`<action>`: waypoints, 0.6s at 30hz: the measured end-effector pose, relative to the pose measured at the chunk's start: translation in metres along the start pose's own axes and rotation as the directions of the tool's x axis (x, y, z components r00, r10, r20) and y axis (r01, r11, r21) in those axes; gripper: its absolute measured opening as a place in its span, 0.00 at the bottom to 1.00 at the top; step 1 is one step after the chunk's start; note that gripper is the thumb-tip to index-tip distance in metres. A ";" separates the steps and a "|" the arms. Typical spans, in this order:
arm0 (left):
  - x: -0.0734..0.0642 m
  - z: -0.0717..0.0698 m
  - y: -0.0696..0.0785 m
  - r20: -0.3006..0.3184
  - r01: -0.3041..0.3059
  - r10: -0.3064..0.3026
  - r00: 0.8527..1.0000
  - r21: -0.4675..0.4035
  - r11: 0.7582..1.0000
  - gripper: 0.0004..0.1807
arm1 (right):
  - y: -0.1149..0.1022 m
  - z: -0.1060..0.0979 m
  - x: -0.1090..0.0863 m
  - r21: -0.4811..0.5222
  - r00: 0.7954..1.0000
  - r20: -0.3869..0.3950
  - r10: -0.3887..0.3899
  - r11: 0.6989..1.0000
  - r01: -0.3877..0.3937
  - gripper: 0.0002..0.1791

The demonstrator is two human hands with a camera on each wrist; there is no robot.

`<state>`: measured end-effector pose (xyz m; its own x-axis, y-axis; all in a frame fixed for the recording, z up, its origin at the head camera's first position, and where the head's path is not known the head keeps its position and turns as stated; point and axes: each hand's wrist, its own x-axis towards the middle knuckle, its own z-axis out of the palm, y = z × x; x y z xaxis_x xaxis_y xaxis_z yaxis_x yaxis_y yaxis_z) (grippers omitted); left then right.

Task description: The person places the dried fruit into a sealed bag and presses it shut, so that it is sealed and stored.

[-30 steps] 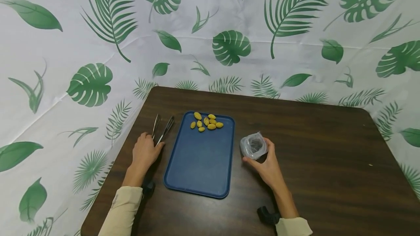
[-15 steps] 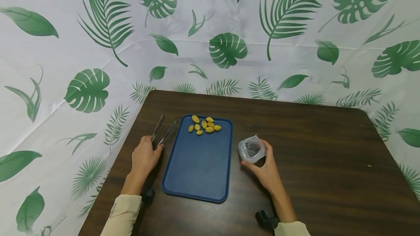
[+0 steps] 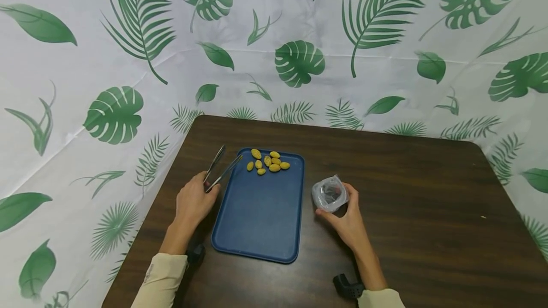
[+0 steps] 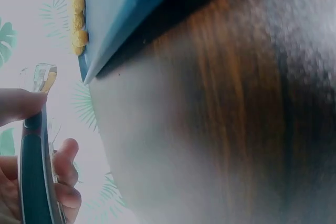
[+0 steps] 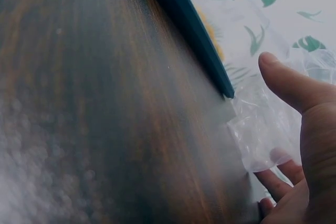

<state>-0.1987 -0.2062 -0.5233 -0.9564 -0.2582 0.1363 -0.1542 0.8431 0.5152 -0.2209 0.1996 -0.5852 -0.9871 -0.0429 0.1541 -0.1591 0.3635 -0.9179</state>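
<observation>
My left hand (image 3: 194,202) grips metal tongs (image 3: 224,174) by the handle end, their two arms spread apart. One tong tip reaches over the left edge of a blue tray (image 3: 257,222). In the left wrist view, thumb and fingers curl round the dark-sided handle (image 4: 37,177). Several small, mottled yellow oval pieces (image 3: 274,168) lie at the tray's far end. Right of the tray, my right hand (image 3: 350,222) holds a clear, crinkled plastic container (image 3: 329,194) between thumb and fingers. The right wrist view shows fingers behind its see-through wall (image 5: 268,129).
The dark wooden table (image 3: 411,213) extends widely to the right, with a tiny pale speck (image 3: 483,216) on it. A white cloth with green leaves (image 3: 299,63) hangs behind and to the left. Black camera mounts (image 3: 347,287) sit at both wrists.
My left hand has moved the tongs a little forward and right, from beside the tray to its left edge. My right hand stays at the plastic container; the whole view has shifted slightly.
</observation>
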 end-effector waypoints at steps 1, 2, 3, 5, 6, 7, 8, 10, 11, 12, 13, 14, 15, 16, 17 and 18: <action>0.000 0.000 0.001 -0.001 -0.001 0.001 1.000 -0.002 1.000 0.22 | 0.000 0.000 0.000 0.000 1.000 0.003 -0.007 1.000 0.007 0.57; 0.000 0.000 0.002 -0.002 -0.001 0.001 1.000 -0.004 1.000 0.21 | 0.000 -0.001 0.001 -0.002 1.000 0.005 -0.013 1.000 0.013 0.56; 0.000 0.001 0.003 -0.002 -0.001 0.001 1.000 -0.006 1.000 0.22 | 0.001 -0.001 0.001 -0.005 1.000 0.009 -0.018 1.000 0.018 0.56; -0.001 0.001 0.005 -0.001 0.001 -0.001 1.000 -0.012 1.000 0.23 | 0.001 -0.002 0.002 -0.010 0.999 0.015 -0.031 0.999 0.031 0.56; -0.001 0.002 0.006 0.000 0.002 -0.002 1.000 -0.014 1.000 0.24 | 0.001 -0.002 0.002 -0.012 0.999 0.016 -0.036 0.999 0.037 0.56; -0.001 0.002 0.006 0.003 0.001 -0.001 1.000 -0.015 1.000 0.24 | 0.001 -0.002 0.002 -0.014 0.999 0.017 -0.042 0.999 0.042 0.56; -0.002 0.003 0.007 0.004 0.000 0.000 1.000 -0.016 1.000 0.25 | 0.001 -0.002 0.003 -0.015 0.999 0.016 -0.045 0.999 0.046 0.56; -0.002 0.004 0.009 0.004 -0.005 0.005 1.000 -0.014 1.000 0.24 | 0.001 -0.001 0.003 -0.013 0.999 0.016 -0.051 0.999 0.051 0.55; -0.002 0.005 0.009 0.003 -0.010 0.010 1.000 -0.010 1.000 0.22 | 0.001 -0.001 0.003 -0.014 0.998 0.017 -0.053 0.998 0.054 0.55; -0.002 0.005 0.010 0.001 -0.017 0.017 1.000 -0.006 1.000 0.20 | 0.001 -0.001 0.004 -0.013 0.998 0.017 -0.053 0.999 0.053 0.56; -0.002 0.006 0.010 0.000 -0.023 0.023 1.000 -0.002 1.000 0.19 | 0.001 -0.001 0.004 -0.015 0.998 0.017 -0.052 0.999 0.053 0.56; -0.002 0.006 0.011 -0.001 -0.030 0.030 1.000 0.002 1.000 0.17 | 0.001 -0.001 0.004 -0.014 0.999 0.017 -0.051 0.999 0.051 0.56; -0.002 0.007 0.012 -0.003 -0.036 0.036 0.999 0.007 0.999 0.16 | 0.001 -0.001 0.004 -0.015 0.999 0.019 -0.049 0.999 0.049 0.56; -0.002 0.008 0.012 -0.002 -0.043 0.043 0.999 0.011 0.999 0.16 | 0.000 -0.001 0.004 -0.016 0.999 0.019 -0.047 0.999 0.047 0.56; -0.002 0.008 0.013 -0.001 -0.051 0.051 0.999 0.015 0.999 0.15 | 0.001 -0.001 0.003 -0.017 0.999 0.019 -0.046 0.999 0.047 0.56; -0.002 0.008 0.013 0.001 -0.056 0.056 0.998 0.018 0.998 0.15 | 0.001 -0.001 0.003 -0.017 0.999 0.017 -0.044 0.999 0.045 0.56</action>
<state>-0.2011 -0.1905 -0.5237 -0.9639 -0.2097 0.1639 -0.1046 0.8646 0.4914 -0.2242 0.2009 -0.5847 -0.9792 -0.0745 0.1887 -0.2028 0.3771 -0.9037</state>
